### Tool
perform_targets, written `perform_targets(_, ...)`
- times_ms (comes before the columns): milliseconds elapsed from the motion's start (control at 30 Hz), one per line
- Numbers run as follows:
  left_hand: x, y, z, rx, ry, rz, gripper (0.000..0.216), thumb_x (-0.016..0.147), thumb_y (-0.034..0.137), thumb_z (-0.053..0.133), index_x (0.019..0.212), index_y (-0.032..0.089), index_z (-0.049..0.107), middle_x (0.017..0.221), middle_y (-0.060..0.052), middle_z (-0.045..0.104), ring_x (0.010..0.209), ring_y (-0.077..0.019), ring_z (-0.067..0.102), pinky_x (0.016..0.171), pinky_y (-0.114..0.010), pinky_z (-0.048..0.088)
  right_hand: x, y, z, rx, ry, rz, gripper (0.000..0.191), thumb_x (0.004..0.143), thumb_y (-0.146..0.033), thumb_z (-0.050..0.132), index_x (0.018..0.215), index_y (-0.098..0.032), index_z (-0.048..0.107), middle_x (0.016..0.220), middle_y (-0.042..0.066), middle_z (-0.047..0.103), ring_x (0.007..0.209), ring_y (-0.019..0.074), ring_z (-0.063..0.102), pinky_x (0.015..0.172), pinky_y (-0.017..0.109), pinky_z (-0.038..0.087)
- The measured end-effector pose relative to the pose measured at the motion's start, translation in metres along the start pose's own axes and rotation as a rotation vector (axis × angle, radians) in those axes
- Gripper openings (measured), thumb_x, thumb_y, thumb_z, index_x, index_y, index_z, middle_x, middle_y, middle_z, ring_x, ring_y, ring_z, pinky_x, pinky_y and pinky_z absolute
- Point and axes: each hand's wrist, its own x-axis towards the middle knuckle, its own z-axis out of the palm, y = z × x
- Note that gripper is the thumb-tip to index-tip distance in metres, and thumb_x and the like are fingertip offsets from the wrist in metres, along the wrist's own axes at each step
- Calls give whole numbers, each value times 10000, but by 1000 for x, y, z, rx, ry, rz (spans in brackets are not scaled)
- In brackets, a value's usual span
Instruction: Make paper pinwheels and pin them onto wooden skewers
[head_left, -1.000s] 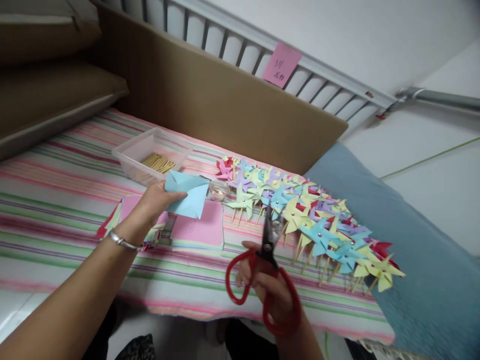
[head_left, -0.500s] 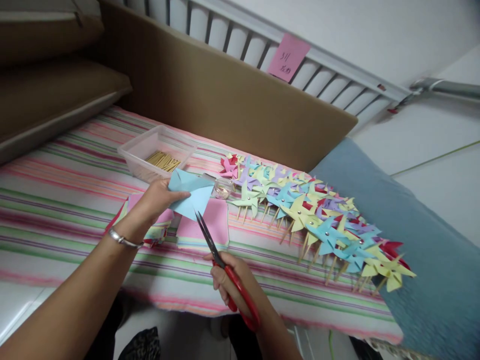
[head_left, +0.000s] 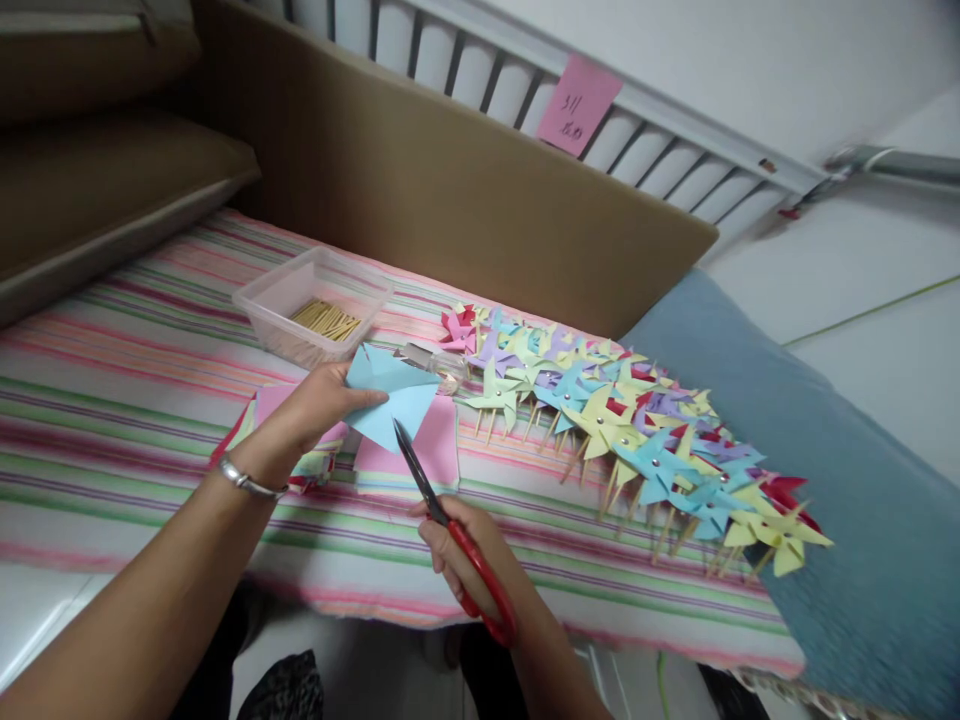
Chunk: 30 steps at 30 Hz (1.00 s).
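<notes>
My left hand (head_left: 324,403) pinches a creased light-blue paper square (head_left: 409,400) by its left side, thumb on top. In my right hand (head_left: 469,555) is a pair of scissors with red handles (head_left: 487,580) and dark blades, my fingers through the loops. The blade tips reach the lower edge of the blue paper, and the blades look nearly closed. Below the paper lies a stack of paper squares with a pink one on top (head_left: 439,450). Another stack of coloured papers (head_left: 319,465) is partly hidden behind my left wrist.
A clear plastic box (head_left: 259,318) holds short wooden sticks (head_left: 326,319). Many finished paper pinwheels (head_left: 600,422) on sticks cover the right side of the striped cloth (head_left: 150,420). Small clear containers (head_left: 448,372) sit beside them. A brown board (head_left: 465,190) stands along the back.
The blue paper and my left hand have shifted slightly right. The scissors have moved up a little, with their tips now at the paper's lower edge.
</notes>
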Motion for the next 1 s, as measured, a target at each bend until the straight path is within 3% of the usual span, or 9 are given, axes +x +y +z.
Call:
perform_targets(533, -4, 0, 5, -22, -46, -35, 354, 543, 238, 801, 861, 123, 695, 723, -25, 707, 611, -169, 629, 602, -272, 486, -1, -8, 9, 26, 140, -56, 272, 793, -371, 583, 955, -160, 640, 540, -57, 446, 417, 51, 361, 410, 184, 269)
perform_targets(1000, -3, -1, 6, -13, -37, -17, 344, 530, 248, 790, 836, 118, 704, 735, -55, 716, 620, -193, 648, 599, -289, 508, 6, -1, 8, -20, 154, -57, 286, 767, -399, 613, 922, -162, 651, 558, -49, 413, 511, 88, 386, 495, 218, 299)
